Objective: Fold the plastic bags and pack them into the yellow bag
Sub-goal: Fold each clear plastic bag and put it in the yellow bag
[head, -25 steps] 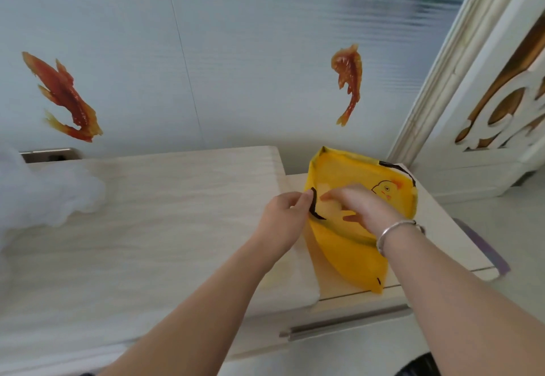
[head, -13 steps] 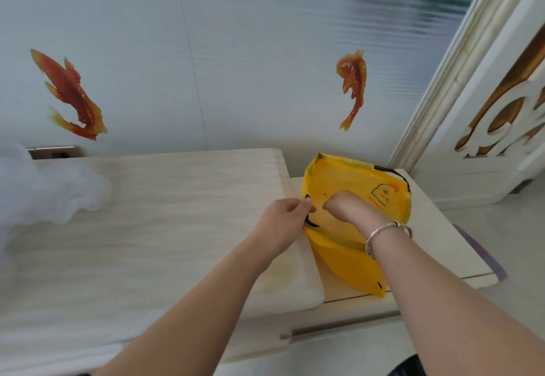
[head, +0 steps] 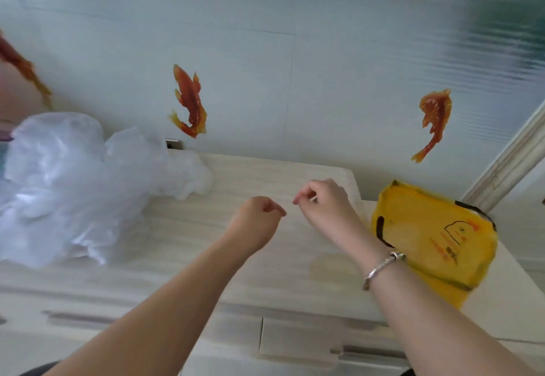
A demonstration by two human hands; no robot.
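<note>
Crinkled clear plastic bags (head: 67, 187) heaped left on pale wood-grain surface (head: 188, 246); glossy yellow bag (head: 436, 240) lying flat right. Left grip (head: 259, 216) and right grip (head: 321, 198) loosely curled, holding nothing, between them.

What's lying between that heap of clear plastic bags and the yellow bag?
Only bare pale tabletop, with both hands hovering over it, in the head view.

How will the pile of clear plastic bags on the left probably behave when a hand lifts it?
The clear plastic bags look thin and crumpled, so they will probably flop and sag. They seem very light and may drift or spring open. Their glossy surface suggests they could slip on the wooden top.
</note>
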